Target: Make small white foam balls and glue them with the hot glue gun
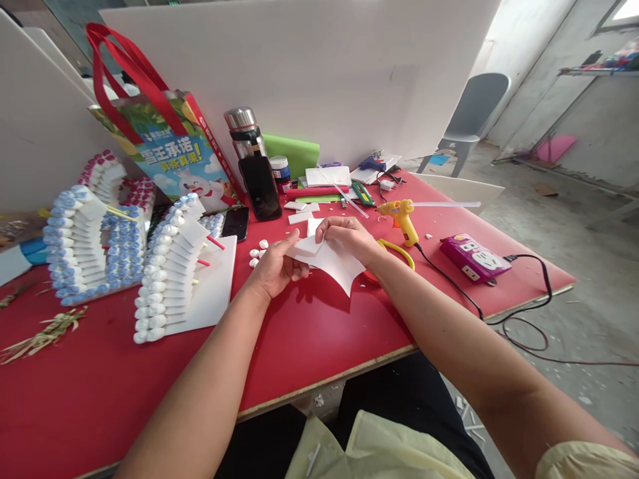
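Note:
Between my two hands, above the red table, is a thin white sheet [340, 265] that looks like paper or card, curved along its lower edge. My left hand [279, 267] pinches its left part, where a folded or separate small piece shows. My right hand [348, 238] has thumb and fingers closed on the upper part of the same sheet. Small white rolled pieces [258, 253] lie just left of my left hand. Flat white strips [300, 217] lie beyond the hands. A yellow glue gun [403, 218] with a clear glue stick rests to the right.
White and blue rolled-paper constructions [167, 279] stand at left. Behind are a printed bag [174, 153], a steel flask [244, 136], a phone [260, 189] and a green cutter [363, 193]. A purple power strip [472, 258] with a trailing cable sits near the table's right edge.

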